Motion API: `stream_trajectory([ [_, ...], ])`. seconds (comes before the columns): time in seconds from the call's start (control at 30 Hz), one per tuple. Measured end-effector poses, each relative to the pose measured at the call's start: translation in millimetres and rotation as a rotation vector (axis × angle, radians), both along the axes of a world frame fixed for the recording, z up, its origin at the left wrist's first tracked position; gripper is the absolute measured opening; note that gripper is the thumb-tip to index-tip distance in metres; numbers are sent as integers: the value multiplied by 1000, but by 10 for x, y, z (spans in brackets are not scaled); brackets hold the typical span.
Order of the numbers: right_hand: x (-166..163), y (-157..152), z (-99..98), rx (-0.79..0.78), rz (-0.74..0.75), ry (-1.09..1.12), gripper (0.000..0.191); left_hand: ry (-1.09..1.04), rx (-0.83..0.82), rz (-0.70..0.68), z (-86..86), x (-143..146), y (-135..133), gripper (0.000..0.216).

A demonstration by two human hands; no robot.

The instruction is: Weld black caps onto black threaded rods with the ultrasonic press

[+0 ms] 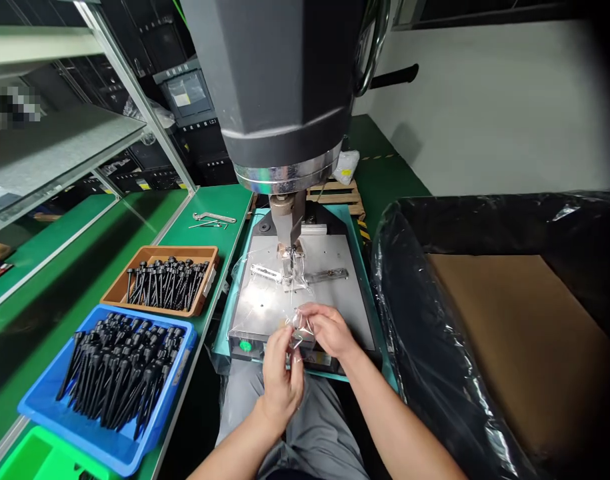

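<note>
Both of my hands are together at the front edge of a machine's metal plate (255, 303). Clear crinkled plastic film (303, 328) is between them, and strands of it appear to run up toward the press tip. My left hand (281, 373) pinches the film from below left, fingertips pointing up. From the right, my right hand (332, 330) pinches it with thumb and fingers. Whether anything small is inside the film cannot be made out. Above the plate, the grey machine head (285, 80) ends in a narrow metal tool (287, 223) over a small clamped fixture (291, 263).
Left on the green bench stand an orange-brown bin (205, 303) and a blue bin (185, 360), both holding black rod-like parts with knobbed heads, and a green bin (39, 453). A wrench (215, 217) lies behind them. A large box lined with black plastic (399, 280) stands right.
</note>
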State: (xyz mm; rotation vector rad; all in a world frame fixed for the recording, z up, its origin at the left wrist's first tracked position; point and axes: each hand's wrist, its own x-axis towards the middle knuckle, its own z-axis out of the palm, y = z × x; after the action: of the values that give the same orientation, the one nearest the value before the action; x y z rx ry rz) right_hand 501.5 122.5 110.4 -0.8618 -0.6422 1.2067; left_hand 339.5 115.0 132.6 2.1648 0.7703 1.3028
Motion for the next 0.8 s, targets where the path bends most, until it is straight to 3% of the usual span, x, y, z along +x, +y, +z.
stream_trajectory([
  [0.2, -88, 504, 176, -1, -487, -574, 46, 17, 30, -4, 176, -76, 27, 54],
  [0.3, -2, 678, 341, 67, -715, -766, 39, 39, 41, -9, 173, -80, 11, 50],
  [0.37, 91, 786, 428, 88, -791, -846, 37, 54, 56, 0, 167, -75, 4, 48],
  [0.47, 240, 932, 518, 60, -788, -998, 36, 76, 64, 13, 172, -61, 3, 48],
  [0.6, 410, 1089, 610, -3, -626, -1174, 31, 77, 48, 17, 188, -40, 21, 45],
  [0.8, 461, 1104, 748, 78, -571, -1097, 25, 40, 13, 9, 195, -13, 64, 43],
])
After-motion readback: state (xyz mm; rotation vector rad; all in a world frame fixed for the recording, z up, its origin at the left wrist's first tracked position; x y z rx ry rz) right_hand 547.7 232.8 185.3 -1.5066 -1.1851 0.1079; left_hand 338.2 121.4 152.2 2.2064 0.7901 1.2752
